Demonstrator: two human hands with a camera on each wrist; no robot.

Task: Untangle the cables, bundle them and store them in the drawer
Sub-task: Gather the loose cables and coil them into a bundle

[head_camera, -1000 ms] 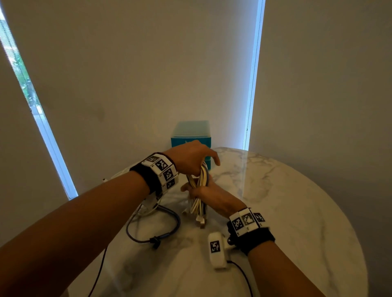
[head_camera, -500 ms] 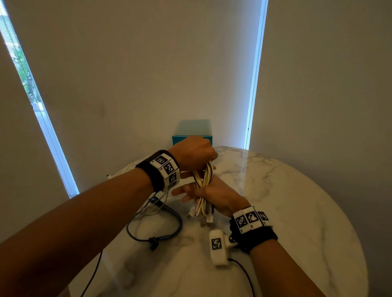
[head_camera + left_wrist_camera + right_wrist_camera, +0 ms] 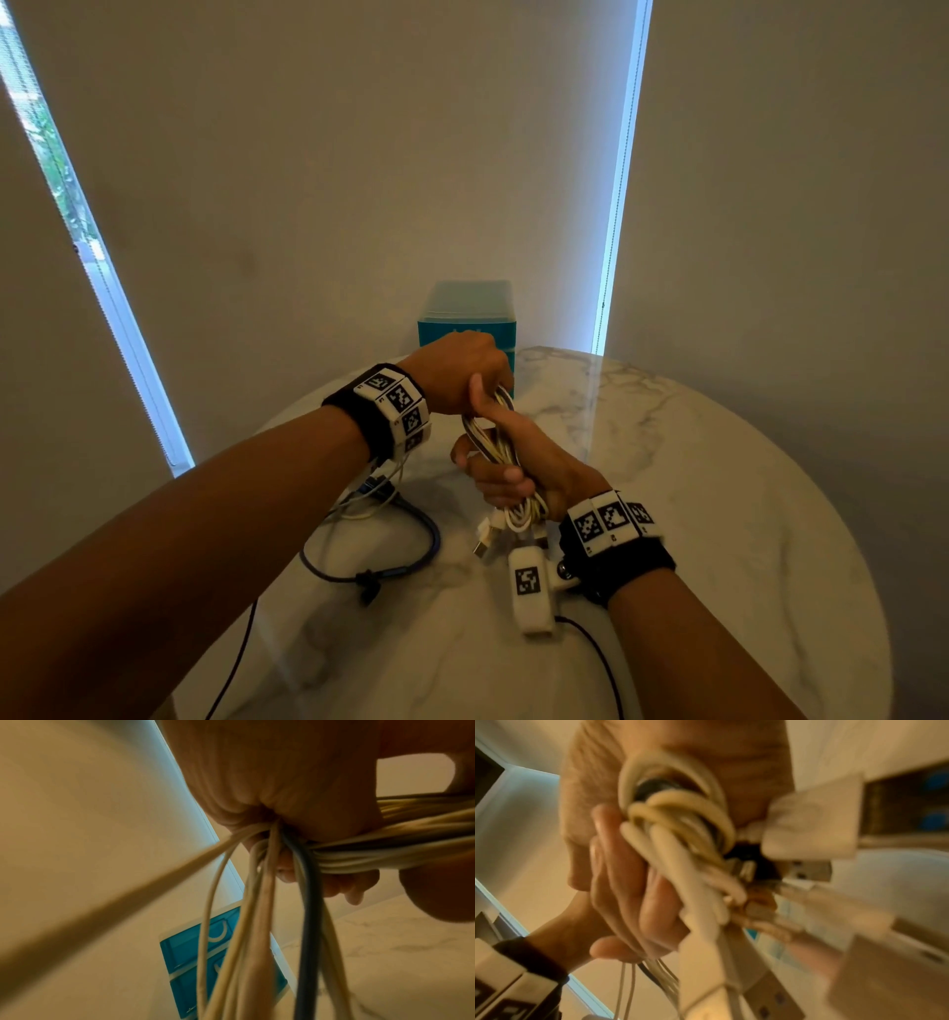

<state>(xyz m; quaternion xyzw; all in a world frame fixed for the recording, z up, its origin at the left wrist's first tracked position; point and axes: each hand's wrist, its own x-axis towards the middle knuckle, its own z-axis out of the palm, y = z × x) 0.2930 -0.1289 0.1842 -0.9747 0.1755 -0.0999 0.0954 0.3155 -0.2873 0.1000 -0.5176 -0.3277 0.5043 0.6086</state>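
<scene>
A bundle of white and cream cables with one dark strand is held upright above the marble table. My right hand grips its lower part, thumb raised, with USB plugs hanging below the fist. My left hand closes over the bundle's top, and loose strands trail down from it. The right wrist view shows coiled loops against my right fingers and blurred plugs. A teal drawer unit stands at the table's far edge, partly hidden behind my left hand.
A dark blue cable lies looped on the table at the left, tied with a small strap, beside thin white strands. A wall with two bright window strips rises just behind the table. A black wire runs from my right wrist camera.
My left hand has closed down tighter over the bundle's top. My right thumb now sticks up beside the cables, and the bundle sits a little higher and nearer to me.
</scene>
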